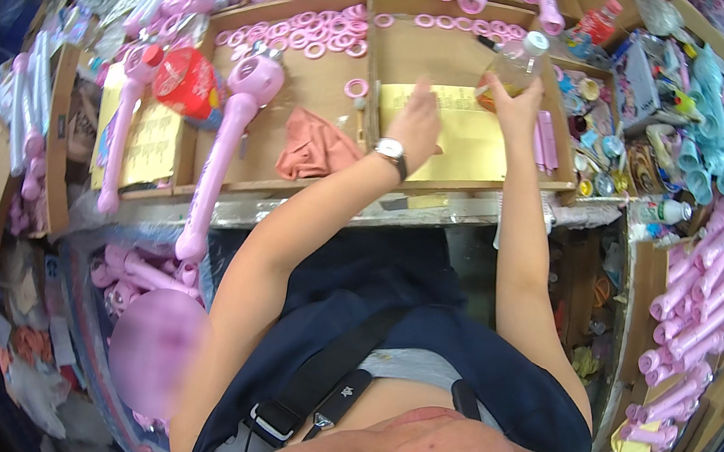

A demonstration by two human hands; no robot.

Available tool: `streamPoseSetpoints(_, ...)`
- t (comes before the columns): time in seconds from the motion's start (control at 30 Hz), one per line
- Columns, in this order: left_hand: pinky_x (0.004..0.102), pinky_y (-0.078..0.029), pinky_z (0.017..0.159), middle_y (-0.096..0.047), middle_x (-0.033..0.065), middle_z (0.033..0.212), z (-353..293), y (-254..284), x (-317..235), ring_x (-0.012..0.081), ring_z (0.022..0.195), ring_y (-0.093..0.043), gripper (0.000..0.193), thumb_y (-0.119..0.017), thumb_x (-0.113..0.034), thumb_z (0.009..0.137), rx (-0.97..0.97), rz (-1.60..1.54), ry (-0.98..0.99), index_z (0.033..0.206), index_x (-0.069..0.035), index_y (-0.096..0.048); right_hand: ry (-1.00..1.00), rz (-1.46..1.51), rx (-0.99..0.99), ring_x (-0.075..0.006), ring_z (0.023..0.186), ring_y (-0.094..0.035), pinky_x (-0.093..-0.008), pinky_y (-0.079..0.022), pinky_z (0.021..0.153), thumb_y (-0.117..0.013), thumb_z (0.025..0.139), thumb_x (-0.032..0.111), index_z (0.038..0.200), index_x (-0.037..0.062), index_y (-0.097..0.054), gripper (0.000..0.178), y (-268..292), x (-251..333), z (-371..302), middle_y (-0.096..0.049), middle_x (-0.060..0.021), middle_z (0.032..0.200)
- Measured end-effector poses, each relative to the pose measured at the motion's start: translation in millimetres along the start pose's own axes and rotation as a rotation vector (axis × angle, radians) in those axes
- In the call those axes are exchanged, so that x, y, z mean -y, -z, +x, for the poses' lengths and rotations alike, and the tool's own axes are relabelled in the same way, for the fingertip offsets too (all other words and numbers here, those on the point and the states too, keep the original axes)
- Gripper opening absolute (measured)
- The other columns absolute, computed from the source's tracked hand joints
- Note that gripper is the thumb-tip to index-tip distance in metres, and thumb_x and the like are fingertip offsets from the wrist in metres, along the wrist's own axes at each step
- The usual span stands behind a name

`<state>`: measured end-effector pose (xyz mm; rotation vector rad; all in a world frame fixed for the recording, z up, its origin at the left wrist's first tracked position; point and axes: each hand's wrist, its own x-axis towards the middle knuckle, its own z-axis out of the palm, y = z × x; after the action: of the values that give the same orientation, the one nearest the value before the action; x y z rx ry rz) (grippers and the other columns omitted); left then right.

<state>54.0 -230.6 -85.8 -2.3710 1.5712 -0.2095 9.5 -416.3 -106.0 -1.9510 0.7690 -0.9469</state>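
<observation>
My right hand (515, 108) is wrapped round a clear plastic bottle (518, 60) with a white cap, tilted at the right of the wooden tray (455, 176). Something amber or brown shows low in the bottle. Over the left part of a yellow printed sheet (465, 143) hovers my left hand (418, 123), slightly blurred, fingers stretched out and holding nothing. A watch (390, 148) is on that wrist. Close to my right hand, pink sticks (546, 142) lie along the tray's right side. A loose pink ring (356, 88) rests left of my left hand.
Many pink rings (308, 31) fill the back of the left compartment, with a salmon cloth (317, 148) in front. Long pink wand-like parts (227, 148) stick out over the front edge, beside a red-labelled bottle (186, 83). Pink tubes (705, 299) are piled at far right.
</observation>
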Motion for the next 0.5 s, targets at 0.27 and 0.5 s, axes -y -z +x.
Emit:
streamPoseSetpoints(0.27,0.0435,-0.038,0.097,-0.055,0.0167,0.120,-50.6,46.7,-28.0,0.0330,0.106,-0.054,0.038,-0.050,-0.024,0.085,-0.363,-0.494,-0.137,0.113,0.000,-0.057,0.588,0.211,0.206,-0.0298,0.110,-0.049,-0.0385,-0.036,0.099,-0.068,0.077,0.017,0.124,-0.0037,-0.049,0.054,33.3,93.3,-80.0,-0.053,-0.0151,0.119)
streamPoseSetpoints(0.5,0.0422,-0.039,0.096,-0.056,0.0165,0.118,-49.5,33.4,-28.7,0.0324,0.106,-0.054,0.037,-0.051,-0.024,0.085,-0.345,-0.557,-0.136,0.112,0.000,-0.057,0.861,0.095,1.003,-0.0282,0.101,-0.057,-0.0446,-0.036,0.098,-0.076,0.070,0.035,0.111,0.0066,-0.061,0.052,58.2,154.0,-101.1,-0.062,-0.0087,0.110)
